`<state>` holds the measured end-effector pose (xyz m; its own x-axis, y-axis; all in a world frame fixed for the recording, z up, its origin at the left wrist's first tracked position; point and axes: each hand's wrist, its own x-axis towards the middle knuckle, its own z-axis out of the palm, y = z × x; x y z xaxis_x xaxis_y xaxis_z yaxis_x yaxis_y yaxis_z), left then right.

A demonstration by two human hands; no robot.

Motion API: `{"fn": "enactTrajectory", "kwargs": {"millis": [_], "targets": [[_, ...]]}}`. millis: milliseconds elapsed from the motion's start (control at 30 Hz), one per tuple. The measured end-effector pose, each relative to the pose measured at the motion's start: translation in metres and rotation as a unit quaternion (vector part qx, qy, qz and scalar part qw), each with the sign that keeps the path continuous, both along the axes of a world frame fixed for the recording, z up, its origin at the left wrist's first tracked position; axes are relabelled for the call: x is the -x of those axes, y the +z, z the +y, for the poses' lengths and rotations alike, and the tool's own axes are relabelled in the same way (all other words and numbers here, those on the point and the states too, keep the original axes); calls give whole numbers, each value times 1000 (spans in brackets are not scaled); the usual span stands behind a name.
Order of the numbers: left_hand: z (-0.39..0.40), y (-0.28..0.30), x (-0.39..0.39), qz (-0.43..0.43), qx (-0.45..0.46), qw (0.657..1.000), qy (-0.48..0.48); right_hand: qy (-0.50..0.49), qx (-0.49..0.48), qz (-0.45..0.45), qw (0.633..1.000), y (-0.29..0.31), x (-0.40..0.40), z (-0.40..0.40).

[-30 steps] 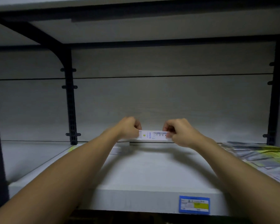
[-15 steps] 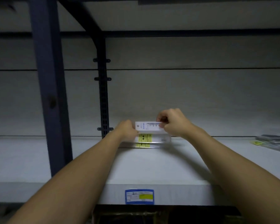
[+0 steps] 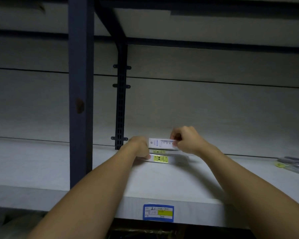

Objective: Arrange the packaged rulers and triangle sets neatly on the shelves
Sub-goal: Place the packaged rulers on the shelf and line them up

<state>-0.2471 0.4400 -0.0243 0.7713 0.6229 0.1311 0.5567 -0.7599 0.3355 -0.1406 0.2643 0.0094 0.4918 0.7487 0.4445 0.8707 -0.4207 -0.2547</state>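
fingers of the right hand (image 3: 188, 142) pinch a packaged ruler (image 3: 160, 143), long axis level, left-right; left hand (image 3: 138, 148) grips the stacked packs (image 3: 162, 158) below.

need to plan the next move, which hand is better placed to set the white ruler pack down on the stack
Right. The right hand already pinches the white ruler pack just above the stack; the left hand rests on the stack's end.
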Motion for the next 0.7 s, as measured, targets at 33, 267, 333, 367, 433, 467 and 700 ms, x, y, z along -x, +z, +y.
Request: {"fn": "enactTrajectory", "kwargs": {"millis": [33,267,333,367,433,467,700], "targets": [[0,3,0,-18,-2,1000,4,-9,16,2,1000,-2,-1,2],[-5,21,4,-125,-57,988,66,-3,82,35,996,-21,5,24],[-6,22,6,-124,-66,988,71,7,90,36,995,-28,9,32],[-7,21,6,-124,-67,988,70,10,87,36,995,-31,9,36],[-7,20,8,-129,-67,987,67,13,85,20,996,-36,10,42],[-8,19,8,-132,-65,987,64,14,88,7,996,-38,10,45],[-8,2,3,-92,-63,993,36,-11,92,-56,994,-39,15,43]]}}
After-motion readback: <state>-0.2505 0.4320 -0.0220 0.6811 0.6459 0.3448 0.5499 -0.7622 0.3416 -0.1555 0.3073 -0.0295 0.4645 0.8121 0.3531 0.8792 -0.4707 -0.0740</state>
